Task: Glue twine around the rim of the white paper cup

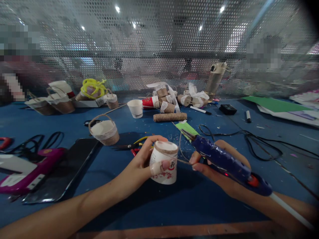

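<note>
My left hand (147,159) is closed around a white paper cup (163,172) with red print, held upside down above the table. Brown twine (165,149) circles the cup near its upper end. From the cup a strand runs across to my right hand (211,166), whose thumb and finger pinch it. That same hand also holds a blue hot glue gun (221,157), its metal nozzle pointing up and left, with a white glue stick coming out of the back. A roll of twine (169,117) lies behind the cup. Scissors (129,146) rest partly hidden behind my left hand.
A twine-wrapped cup basket (106,132) stands left of centre. Further left are a phone (74,166) and a magenta tool (32,169). More wrapped cups (166,107) sit at the back. Black cable (261,156) snakes over the right side, near green paper (276,103).
</note>
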`<state>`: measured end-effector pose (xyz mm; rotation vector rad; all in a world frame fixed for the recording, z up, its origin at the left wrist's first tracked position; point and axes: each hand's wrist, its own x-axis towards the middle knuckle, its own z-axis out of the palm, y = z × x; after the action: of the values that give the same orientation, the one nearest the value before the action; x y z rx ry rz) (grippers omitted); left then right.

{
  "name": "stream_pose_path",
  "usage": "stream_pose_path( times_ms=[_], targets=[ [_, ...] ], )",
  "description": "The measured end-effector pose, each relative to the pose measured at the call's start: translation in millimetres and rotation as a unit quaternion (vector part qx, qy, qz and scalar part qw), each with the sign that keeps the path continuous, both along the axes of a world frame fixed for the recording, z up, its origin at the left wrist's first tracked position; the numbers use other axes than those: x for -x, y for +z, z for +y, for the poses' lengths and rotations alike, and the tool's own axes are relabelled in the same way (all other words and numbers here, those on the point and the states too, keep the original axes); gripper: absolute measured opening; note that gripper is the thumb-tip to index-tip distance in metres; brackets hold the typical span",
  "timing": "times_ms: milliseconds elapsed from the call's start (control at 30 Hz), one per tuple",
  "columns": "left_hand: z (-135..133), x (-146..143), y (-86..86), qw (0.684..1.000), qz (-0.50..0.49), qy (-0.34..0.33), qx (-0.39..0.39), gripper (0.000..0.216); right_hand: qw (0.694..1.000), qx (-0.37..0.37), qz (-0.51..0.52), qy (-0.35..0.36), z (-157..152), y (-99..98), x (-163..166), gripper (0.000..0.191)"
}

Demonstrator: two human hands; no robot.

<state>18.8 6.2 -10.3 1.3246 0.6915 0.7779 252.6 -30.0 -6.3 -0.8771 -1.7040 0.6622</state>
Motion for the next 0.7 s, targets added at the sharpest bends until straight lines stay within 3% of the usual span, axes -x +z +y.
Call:
stream_pose_path(
  times_ms=[133,300,700],
  targets=[
    [-2.7,-0.1,1.0,1.000,0.004,0.004,-0.008,0.041,1.000,0.003,0.008,0.010,-1.2,-2.0,-0.5,0.022],
    [-3.6,0.4,1.1,1.000,-0.002,0.005,-0.002,0.039,0.997,0.081,-0.010,0.011,-0.3,-0.4,-3.3,0.016],
    [-4.4,1.7,-3.2,1.000,0.000,0.025,-0.003,0.039,0.980,0.192,-0.043,0.016,5.6,4.6,-5.9,0.014]
  ],
)
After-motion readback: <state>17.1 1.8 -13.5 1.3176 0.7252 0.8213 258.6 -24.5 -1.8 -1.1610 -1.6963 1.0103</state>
